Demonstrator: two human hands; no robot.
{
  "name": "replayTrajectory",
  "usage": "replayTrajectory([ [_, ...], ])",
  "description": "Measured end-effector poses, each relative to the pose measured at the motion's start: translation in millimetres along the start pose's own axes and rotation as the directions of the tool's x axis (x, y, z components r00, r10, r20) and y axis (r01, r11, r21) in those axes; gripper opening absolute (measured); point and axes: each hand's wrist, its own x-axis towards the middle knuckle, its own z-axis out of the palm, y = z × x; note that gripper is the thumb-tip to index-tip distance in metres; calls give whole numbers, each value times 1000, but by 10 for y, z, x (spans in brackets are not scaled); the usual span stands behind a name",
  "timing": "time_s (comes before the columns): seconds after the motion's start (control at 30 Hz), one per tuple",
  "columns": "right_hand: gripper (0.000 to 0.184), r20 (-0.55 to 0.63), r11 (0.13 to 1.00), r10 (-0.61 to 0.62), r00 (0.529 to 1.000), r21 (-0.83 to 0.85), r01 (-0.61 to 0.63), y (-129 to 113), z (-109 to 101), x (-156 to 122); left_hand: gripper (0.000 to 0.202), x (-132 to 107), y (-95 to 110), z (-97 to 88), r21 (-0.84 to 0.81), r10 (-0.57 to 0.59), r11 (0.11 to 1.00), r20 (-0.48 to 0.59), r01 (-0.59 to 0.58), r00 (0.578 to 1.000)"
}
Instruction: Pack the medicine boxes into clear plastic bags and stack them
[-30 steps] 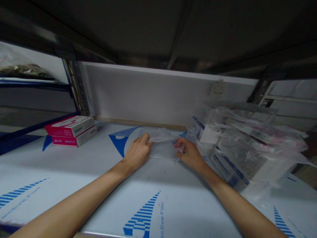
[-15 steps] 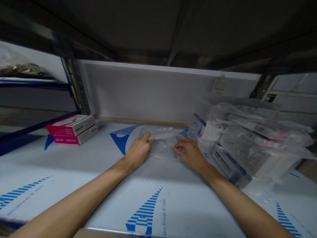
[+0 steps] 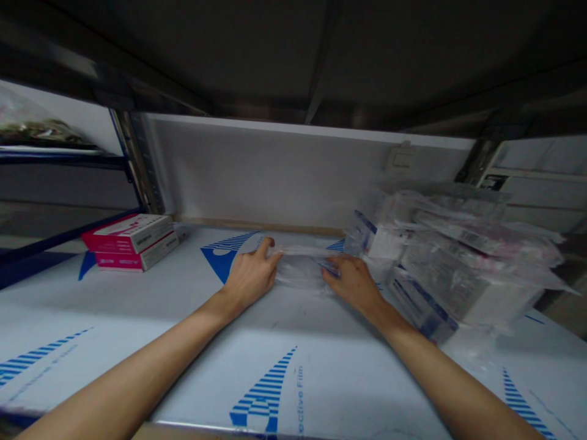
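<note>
low metal shelf (image 3: 114, 311) covered with white protective film, printed in blue stripes, sits under a dark upper board (image 3: 293, 55). the left hand (image 3: 250, 278) has its fingers bent, and together with the thumb it seems to pinch the left end of a clear plastic bag (image 3: 298, 269). the right hand (image 3: 352, 284) is at the other end of this bag, with the fingers a little curved and lying on the plastic; i cannot tell if they pinch it or only press it. the bag lies flat on the shelf between the two hands, near the back of the shelf, and it is partly creased.

just beside the right hand is a big pile of boxes wrapped in plastic (image 3: 444, 256), with blue and white packaging. farther to the left, well apart from the hands, two pink and white boxes (image 3: 131, 242) lie stacked near a metal upright post (image 3: 137, 162). behind everything stands a white back panel (image 3: 257, 171) with a small wall switch plate (image 3: 401, 160) on it.
</note>
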Motion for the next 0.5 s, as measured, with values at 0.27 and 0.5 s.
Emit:
replayTrajectory([
  [0.27,44,26,999,-19,999,36,18,14,-64,2,29,23,-29,57,-323,23,945,-109,-57,994],
  [0.5,63,107,994,-17,994,109,5,22,-220,3,38,100,-149,-106,-393,93,915,-12,-91,996],
])
